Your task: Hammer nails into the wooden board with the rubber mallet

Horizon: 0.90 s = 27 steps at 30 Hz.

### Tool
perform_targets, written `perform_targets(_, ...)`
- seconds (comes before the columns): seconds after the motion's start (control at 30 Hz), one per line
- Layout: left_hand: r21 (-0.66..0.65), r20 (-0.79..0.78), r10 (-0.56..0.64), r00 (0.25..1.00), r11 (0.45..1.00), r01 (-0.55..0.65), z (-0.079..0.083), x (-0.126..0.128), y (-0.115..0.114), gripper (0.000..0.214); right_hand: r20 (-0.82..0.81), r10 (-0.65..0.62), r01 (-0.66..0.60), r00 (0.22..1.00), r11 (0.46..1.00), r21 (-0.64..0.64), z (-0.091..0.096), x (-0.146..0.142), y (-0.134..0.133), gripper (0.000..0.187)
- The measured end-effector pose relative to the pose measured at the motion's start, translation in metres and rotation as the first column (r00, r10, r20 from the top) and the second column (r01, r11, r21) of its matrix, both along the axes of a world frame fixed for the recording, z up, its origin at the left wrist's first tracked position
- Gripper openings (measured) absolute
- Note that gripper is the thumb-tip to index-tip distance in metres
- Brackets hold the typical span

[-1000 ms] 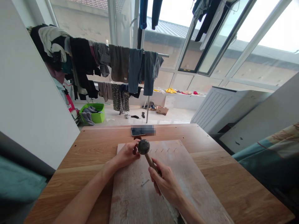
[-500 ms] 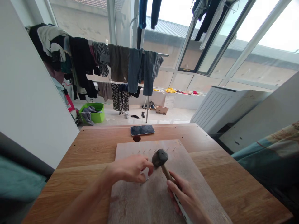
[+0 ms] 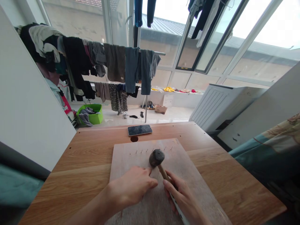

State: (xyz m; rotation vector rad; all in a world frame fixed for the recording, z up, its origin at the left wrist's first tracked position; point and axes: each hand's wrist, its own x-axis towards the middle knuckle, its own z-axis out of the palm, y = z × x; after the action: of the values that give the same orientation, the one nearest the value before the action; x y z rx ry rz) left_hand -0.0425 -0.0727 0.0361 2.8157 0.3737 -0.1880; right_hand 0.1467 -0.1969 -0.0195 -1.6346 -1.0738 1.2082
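A mallet [image 3: 156, 157] with a dark, rounded head and a wooden handle is gripped in my right hand [image 3: 180, 192]. Its head is up and to the left, over the board. My left hand [image 3: 137, 184] is low over the pale wooden board [image 3: 189, 184], fingers curled and close beside the mallet head. Whatever the left fingertips pinch, if anything, is hidden. Several thin nails [image 3: 141, 151] stand in a row near the board's far edge, and the mallet head covers part of that row.
Beneath the board is a wooden table [image 3: 84, 162]. A phone [image 3: 140, 130] lies near its far edge, beside a round dark hole [image 3: 134, 139]. Beyond are a loaded clothes rack [image 3: 114, 62], a green basket [image 3: 95, 117] and a white cabinet-like object [image 3: 211, 106].
My left hand has come nearer and curled its fingers more. A small nail that lay by its thumb no longer shows. The mallet stays nearly still; the view has shifted slightly.
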Motion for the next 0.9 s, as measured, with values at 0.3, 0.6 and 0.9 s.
perform_targets(0.3,-0.057,-0.039,0.071,0.997,0.996,-0.073,0.004,0.001,0.003,0.013,-0.008,-0.008,0.008,1.000,1.000,0.016,-0.005,0.001,-0.002,0.057)
perform_targets(0.6,-0.037,-0.077,0.072,0.994,0.996,-0.075,0.004,0.006,0.001,0.017,0.001,-0.010,0.010,1.000,0.999,0.034,-0.003,0.001,0.000,0.059)
perform_targets(0.9,-0.028,0.001,0.159,0.987,0.987,-0.159,0.005,-0.004,0.015,0.015,0.007,-0.005,0.005,1.000,0.999,0.043,-0.005,0.001,-0.002,0.058)
